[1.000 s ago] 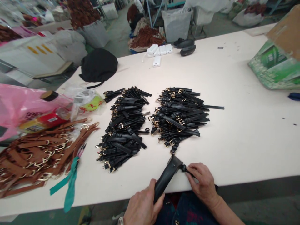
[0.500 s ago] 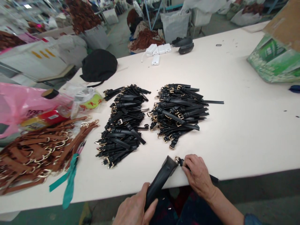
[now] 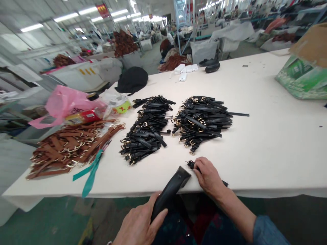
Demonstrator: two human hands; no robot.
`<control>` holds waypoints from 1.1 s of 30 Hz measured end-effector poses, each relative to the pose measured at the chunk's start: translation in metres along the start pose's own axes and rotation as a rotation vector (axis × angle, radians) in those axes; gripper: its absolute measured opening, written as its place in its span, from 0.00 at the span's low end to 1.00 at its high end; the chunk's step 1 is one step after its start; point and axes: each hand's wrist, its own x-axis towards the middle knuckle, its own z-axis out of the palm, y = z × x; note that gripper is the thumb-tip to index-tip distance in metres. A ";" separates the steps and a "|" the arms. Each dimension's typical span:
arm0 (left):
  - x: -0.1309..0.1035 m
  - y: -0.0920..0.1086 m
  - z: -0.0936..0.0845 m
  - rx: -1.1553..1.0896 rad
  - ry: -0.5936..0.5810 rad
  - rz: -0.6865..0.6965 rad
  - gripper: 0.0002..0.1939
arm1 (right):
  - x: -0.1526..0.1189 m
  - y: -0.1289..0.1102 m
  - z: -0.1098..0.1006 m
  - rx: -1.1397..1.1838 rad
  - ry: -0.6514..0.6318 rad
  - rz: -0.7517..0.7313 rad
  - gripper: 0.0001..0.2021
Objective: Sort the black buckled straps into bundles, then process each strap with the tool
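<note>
At the table's front edge, my left hand (image 3: 141, 219) is wrapped round a long black handheld tool (image 3: 170, 189) with a wider, flattened end. That end points away from me and to the right. My right hand (image 3: 208, 175) pinches a short black buckle strap (image 3: 190, 164) against the tabletop. Its buckle end sticks out left of my fingers, and the tail shows beyond my wrist. A small gap separates the tool's tip from the strap. Beyond my hands lie two heaps of similar straps, a left pile (image 3: 148, 129) and a right pile (image 3: 204, 117), with gold-coloured buckles.
Brown straps with metal rings (image 3: 74, 146) lie on the left, beside teal ribbon (image 3: 93, 175). Behind them are a pink plastic bag (image 3: 63, 102) and a black cap (image 3: 133, 80). White blocks (image 3: 182, 77) stand at the far edge; a green-printed bag (image 3: 304, 78) is at right.
The camera view has tilted up, showing more of the hall. The tool's tip and the strap's buckle end are farther apart than before. Both hands keep their hold.
</note>
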 end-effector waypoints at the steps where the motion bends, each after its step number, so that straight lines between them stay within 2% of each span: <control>1: -0.005 -0.002 0.003 -0.004 0.015 -0.010 0.20 | -0.001 0.001 0.001 0.015 0.026 -0.017 0.04; 5: -0.021 -0.003 0.013 0.005 0.070 -0.060 0.21 | -0.005 0.002 0.000 0.034 0.093 -0.045 0.05; 17: -0.049 -0.011 0.029 -0.085 0.225 -0.029 0.18 | 0.000 0.000 0.013 -0.055 0.160 -0.019 0.06; 23: -0.048 -0.013 0.031 -0.120 0.258 -0.004 0.17 | 0.006 0.006 0.011 0.001 0.122 -0.053 0.06; 33: -0.032 -0.008 0.019 -0.101 0.236 -0.020 0.22 | 0.006 -0.003 0.008 0.038 0.020 -0.062 0.04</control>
